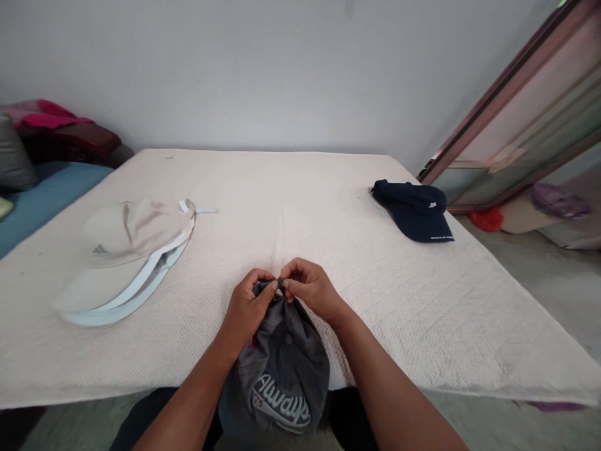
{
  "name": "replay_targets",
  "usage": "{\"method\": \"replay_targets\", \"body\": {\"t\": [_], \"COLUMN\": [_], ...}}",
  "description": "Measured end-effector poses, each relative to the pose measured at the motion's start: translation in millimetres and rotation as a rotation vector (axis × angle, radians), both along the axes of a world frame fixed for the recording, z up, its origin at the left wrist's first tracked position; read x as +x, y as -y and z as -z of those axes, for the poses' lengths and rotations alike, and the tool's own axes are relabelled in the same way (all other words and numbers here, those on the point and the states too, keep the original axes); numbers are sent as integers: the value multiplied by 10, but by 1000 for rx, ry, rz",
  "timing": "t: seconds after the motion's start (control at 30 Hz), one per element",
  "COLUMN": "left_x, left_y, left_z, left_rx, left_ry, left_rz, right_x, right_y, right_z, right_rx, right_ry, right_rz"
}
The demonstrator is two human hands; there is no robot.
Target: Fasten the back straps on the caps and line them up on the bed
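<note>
Left hand (pixel 248 299) and right hand (pixel 312 289) both've got a pinchy grip on the gray cap (pixel 293 360), near edge of the bench (pixel 422 338).

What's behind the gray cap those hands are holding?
Around the gray cap, the cream cloth shows beside its upper part, with dark-clothed legs either side lower down. The cap covers part of the cloth's near edge; anything directly behind it is hidden.

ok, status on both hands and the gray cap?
Left hand and right hand pinching gray cap at its far end. Lettered front extends past table's near edge. Nothing visible blocking; beige cap off left, navy cap off right.
</note>
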State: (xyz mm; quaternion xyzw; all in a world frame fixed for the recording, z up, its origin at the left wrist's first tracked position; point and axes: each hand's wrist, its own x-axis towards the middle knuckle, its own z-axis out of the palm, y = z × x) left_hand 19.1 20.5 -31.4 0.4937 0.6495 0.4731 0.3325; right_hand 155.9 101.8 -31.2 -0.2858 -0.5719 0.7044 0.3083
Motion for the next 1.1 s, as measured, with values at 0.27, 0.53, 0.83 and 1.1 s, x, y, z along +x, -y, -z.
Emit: {"method": "replay_targets", "body": {"t": [0.27, 0.53, 0.83, 1.1], "left_x": [-39, -65, -60, -50], "left_y": [8, 8, -15, -23], "left_z": [15, 27, -3, 2], "left_rx": [106, -75, -68, -89], "left_ry": [-12, 267, 175, 214], "left_rz": [-7, -10, 1, -6], "right_x": [-28, -32, -25, -30], "right_y": [34, 42, 50, 51], "right_z": [28, 57, 71, 106], "right_rx": [48, 45, 109, 83], "right_ry": [22, 59, 129, 124], "right_rz": [19, 29, 62, 77]}}
